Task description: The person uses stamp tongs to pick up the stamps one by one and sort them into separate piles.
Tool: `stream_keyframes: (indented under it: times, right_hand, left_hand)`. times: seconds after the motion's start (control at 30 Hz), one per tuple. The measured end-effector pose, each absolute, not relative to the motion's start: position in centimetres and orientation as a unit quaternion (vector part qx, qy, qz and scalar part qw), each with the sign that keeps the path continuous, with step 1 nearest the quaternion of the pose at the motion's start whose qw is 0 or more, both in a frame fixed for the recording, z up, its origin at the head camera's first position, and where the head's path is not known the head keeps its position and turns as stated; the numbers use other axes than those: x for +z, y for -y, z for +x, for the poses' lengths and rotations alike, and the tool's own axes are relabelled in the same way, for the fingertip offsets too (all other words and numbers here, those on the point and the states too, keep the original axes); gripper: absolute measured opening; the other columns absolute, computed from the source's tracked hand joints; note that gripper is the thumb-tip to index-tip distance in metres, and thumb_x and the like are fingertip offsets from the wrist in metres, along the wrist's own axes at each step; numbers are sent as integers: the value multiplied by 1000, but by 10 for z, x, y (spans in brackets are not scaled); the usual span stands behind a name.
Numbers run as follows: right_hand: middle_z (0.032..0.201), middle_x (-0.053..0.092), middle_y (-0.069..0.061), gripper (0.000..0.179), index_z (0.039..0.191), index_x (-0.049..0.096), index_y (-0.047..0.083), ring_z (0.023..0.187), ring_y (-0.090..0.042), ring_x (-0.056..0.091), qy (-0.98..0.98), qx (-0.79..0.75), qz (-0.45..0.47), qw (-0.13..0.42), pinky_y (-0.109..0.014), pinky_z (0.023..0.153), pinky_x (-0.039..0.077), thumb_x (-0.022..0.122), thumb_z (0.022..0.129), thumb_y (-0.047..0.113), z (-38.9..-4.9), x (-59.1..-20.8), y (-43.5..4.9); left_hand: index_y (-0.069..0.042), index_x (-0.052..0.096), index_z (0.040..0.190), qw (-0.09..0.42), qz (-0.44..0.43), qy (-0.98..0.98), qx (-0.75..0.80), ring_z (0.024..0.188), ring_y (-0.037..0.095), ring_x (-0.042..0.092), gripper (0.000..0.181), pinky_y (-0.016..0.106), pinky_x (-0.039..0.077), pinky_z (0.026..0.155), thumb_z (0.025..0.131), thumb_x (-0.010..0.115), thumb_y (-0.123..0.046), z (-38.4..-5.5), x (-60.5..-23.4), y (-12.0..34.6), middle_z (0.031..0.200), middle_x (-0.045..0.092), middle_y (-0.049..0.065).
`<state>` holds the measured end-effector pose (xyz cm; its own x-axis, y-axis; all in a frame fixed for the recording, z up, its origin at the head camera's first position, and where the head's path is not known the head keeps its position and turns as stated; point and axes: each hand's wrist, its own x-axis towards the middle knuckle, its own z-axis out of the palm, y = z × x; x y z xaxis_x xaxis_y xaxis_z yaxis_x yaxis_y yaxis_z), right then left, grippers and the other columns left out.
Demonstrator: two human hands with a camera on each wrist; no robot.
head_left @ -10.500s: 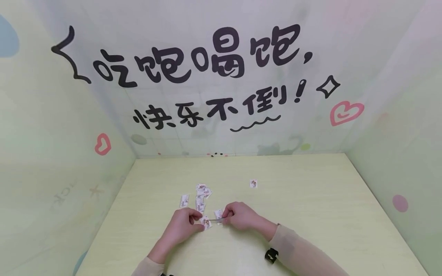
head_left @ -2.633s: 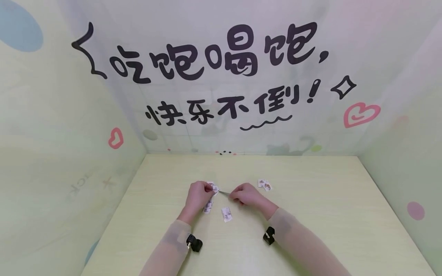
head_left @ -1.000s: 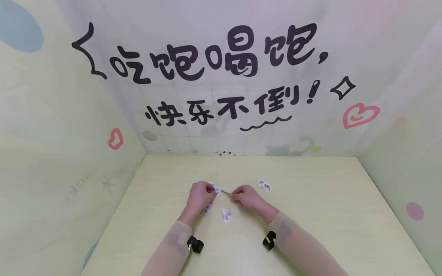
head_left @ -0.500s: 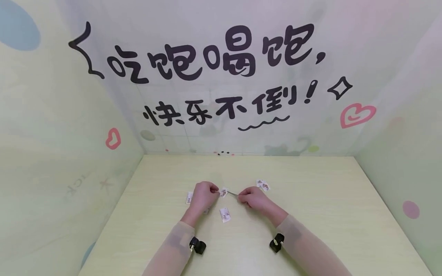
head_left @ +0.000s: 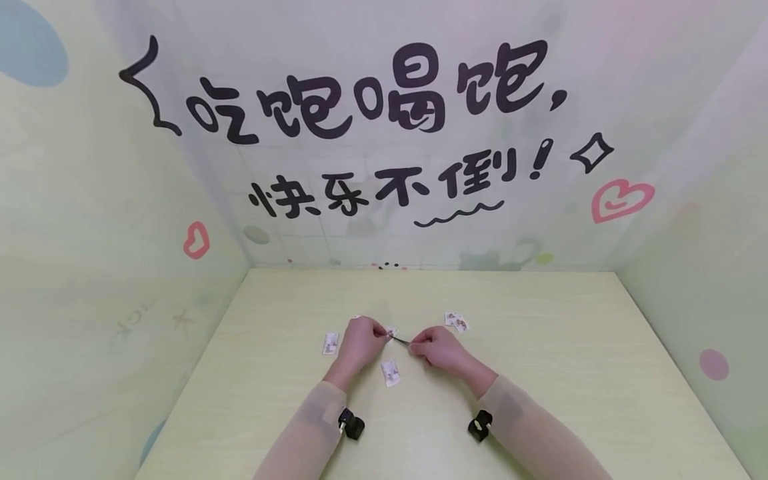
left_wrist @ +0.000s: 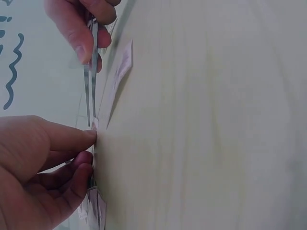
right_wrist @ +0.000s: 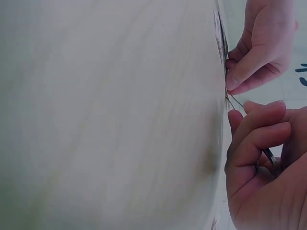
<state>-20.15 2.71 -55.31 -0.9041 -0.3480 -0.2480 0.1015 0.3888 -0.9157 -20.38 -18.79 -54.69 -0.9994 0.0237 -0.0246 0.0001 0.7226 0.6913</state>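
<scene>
My right hand (head_left: 441,348) grips slim metal tweezers (left_wrist: 93,76), their two prongs slightly apart in the left wrist view. The tips point left and reach the edge of a small white paper piece with a printed picture (head_left: 392,333). My left hand (head_left: 362,340) pinches this piece between thumb and index finger, right beside the tweezer tips. Under the left hand lie more paper pieces (left_wrist: 98,211), mostly hidden by it in the head view. One printed piece (head_left: 390,373) rests on the table just in front of the hands.
Another paper piece (head_left: 331,343) lies left of the left hand. Two overlapping pieces (head_left: 459,323) are at the back right. The pale wooden table (head_left: 540,373) meets printed walls at the back and both sides. Each wrist wears a black camera (head_left: 480,427).
Over the last second the held piece has come rightward off the pile, with both hands. Ten seconds ago both hands were nearer the front and only one piece lay at the back right.
</scene>
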Motion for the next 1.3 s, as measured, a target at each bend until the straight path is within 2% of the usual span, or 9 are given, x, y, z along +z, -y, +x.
stream_keyframes:
  times: [0.2, 0.37, 0.7, 0.93, 1.1, 1.3]
  right_hand:
    - [66, 60, -2, 11, 105, 75, 1, 53, -10, 50, -809, -547, -85, 196, -26, 56, 43, 72, 100, 10, -198, -550, -23]
    - [67, 59, -2, 9, 103, 74, 1, 54, -10, 50, -813, -545, -82, 188, -26, 56, 42, 72, 100, 10, -197, -549, -21]
    - [92, 68, -5, 11, 104, 75, 3, 82, -18, 59, -833, -523, -70, 167, -32, 74, 48, 74, 98, 12, -198, -551, -23]
    - [97, 70, -5, 12, 106, 75, 2, 90, -21, 61, -839, -520, -58, 153, -35, 81, 50, 73, 98, 10, -200, -551, -41]
    - [96, 69, -6, 11, 104, 75, 1, 89, -21, 59, -843, -515, -50, 148, -34, 79, 47, 72, 98, 9, -199, -549, -61]
    - [92, 66, -7, 11, 105, 73, -4, 78, -19, 54, -833, -532, -32, 150, -30, 69, 46, 70, 98, 5, -199, -543, -90]
  left_hand:
    - [-5, 82, 90, 10, 7, -930, 366, 81, 21, 70, 4, 39, 61, 80, 90, 84, -9, -205, -547, 187, 84, 75, 3]
    - [-5, 81, 89, 6, 6, -932, 364, 79, 20, 69, 6, 39, 60, 77, 91, 84, -10, -205, -546, 186, 82, 74, 3]
    - [-6, 81, 89, 6, 7, -931, 366, 77, 17, 66, 7, 38, 59, 76, 93, 83, -12, -203, -548, 185, 81, 72, 1]
    - [-6, 81, 94, 0, 9, -920, 392, 77, 15, 65, 8, 38, 59, 77, 96, 76, -11, -196, -544, 181, 83, 73, 0]
    - [-6, 82, 95, 0, 18, -916, 401, 80, 16, 67, 10, 39, 59, 79, 97, 75, -11, -191, -540, 179, 85, 74, 0]
    - [-6, 83, 96, 7, 22, -911, 411, 81, 15, 67, 10, 37, 59, 78, 98, 75, -12, -188, -538, 180, 86, 75, 0]
